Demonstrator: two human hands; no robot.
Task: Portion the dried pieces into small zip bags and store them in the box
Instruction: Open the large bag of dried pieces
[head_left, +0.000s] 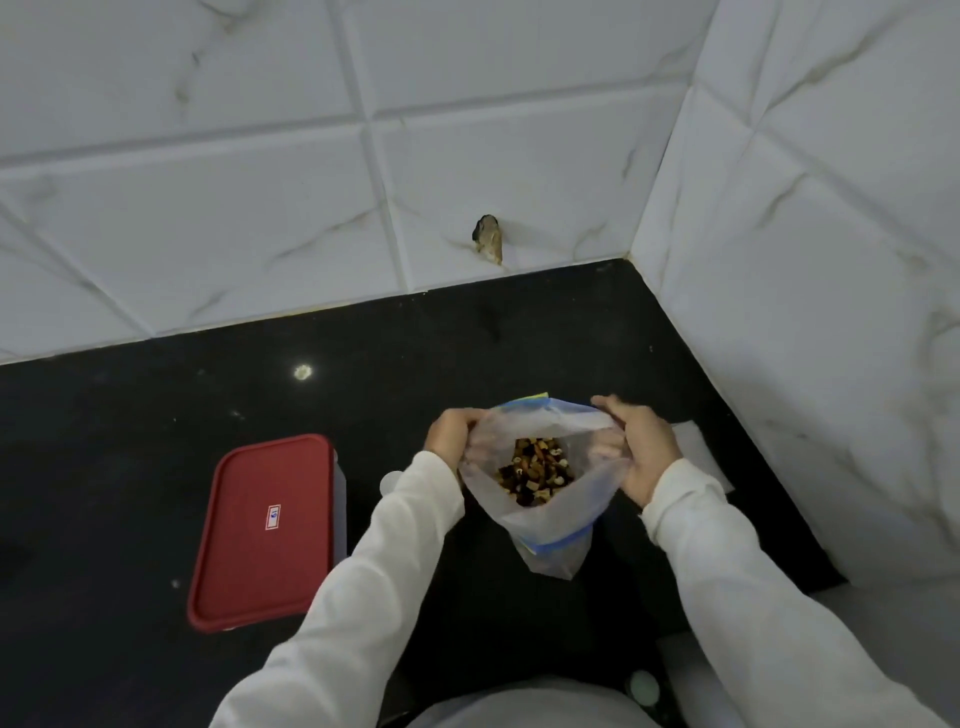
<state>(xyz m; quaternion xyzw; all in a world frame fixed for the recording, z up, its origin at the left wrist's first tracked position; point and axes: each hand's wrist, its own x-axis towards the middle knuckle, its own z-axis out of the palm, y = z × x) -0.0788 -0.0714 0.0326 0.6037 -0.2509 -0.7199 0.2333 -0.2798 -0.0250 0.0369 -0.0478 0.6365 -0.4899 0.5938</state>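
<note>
sleeves: two long white sleeves (405, 525) reach forward from the bottom of the view, one on each side of the bag.
zip bag: a large clear plastic bag (545, 514) with a blue zip strip stands between the hands, its mouth pulled wide open; the thin film is crinkled and cloudy.
left hand: the left hand (451, 434) is curled closed on the bag's left rim, fingers folded over the edge.
right hand: the right hand (641, 447) lies against the bag's right rim, fingers half extended and loosely bent, pinching the film.
dried pieces: a heap of small dried pieces (537, 470), brown, dark and pale, sits low inside the bag, midway between both hands.
box: a rectangular box with a red lid (265, 530) and rounded corners lies shut to the left of the left sleeve, apart from the bag; a small label sits on its lid.
white sheet: a flat pale sheet (701, 452) lies on the counter just behind the right hand, partly hidden.
counter: glossy black stone (156, 415), speckled.
wall: white marbled tiles (260, 182) meet in a corner at the right; a small brown chipped hole (488, 239) marks the back wall.
</note>
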